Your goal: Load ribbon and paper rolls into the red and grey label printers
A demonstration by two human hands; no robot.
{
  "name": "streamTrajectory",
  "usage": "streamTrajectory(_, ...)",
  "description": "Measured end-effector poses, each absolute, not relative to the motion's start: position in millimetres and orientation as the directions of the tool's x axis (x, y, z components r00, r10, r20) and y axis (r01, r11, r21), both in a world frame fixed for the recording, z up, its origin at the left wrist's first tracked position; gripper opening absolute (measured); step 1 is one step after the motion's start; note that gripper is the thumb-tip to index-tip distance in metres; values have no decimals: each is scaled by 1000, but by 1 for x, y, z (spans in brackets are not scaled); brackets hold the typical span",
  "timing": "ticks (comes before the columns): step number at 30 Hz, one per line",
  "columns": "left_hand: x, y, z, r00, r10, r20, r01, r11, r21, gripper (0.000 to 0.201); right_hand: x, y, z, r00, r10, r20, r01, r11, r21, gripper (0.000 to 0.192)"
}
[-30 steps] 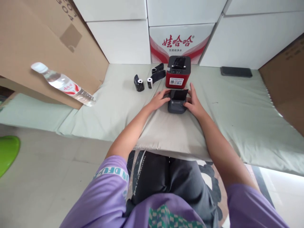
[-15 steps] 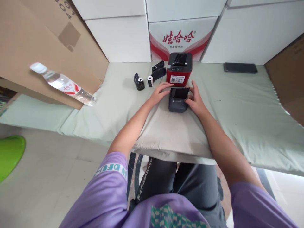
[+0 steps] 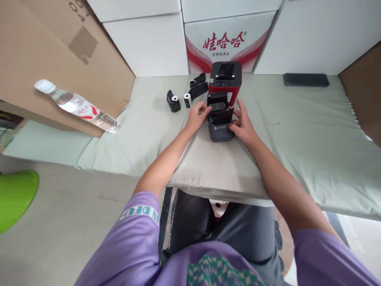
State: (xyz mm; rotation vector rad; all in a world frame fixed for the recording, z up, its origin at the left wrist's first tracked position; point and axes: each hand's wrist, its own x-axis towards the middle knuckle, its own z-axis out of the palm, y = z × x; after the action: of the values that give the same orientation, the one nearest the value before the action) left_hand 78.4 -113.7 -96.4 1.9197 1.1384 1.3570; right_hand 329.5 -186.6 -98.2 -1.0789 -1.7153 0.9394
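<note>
A small dark portable printer [image 3: 221, 134] rests on the cloth-covered surface, its lid [image 3: 216, 97] raised at the back. From its opening sticks up a piece of black paper [image 3: 224, 116]. My left hand [image 3: 197, 117] is closed, with thumb and fingers at the left edge of the raised lid. Against the printer's right side my right hand [image 3: 244, 126] holds the body, thumb near the front and forefinger stretched out. Just behind stands a larger red and black printer [image 3: 235, 90], partly hidden by the raised lid.
Several small rolls of black paper [image 3: 175, 105] lie left of the red printer. Farther left, a water bottle [image 3: 89, 112] leans at a slant by a cardboard box [image 3: 98, 59]. A black phone-like slab [image 3: 306, 80] lies back right. White boxes [image 3: 149, 47] form the rear wall.
The small printer's lid has swung up and back, exposing its inside. My left hand has drawn its fingers in at the lid's edge. My right hand stays at the printer's side.
</note>
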Motion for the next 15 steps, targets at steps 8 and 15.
streamTrajectory(8, 72, -138, -42, 520, 739, 428, 458, -665, 590, 23, 326, -187, -95, -228, 933, 280, 293, 340, -894, 121)
streamTrajectory(15, 96, -117, -13, 594, 792, 143, 686, -591, 424, 16, 319, -191, -87, -170, 962, 213, 248, 251, -936, 125)
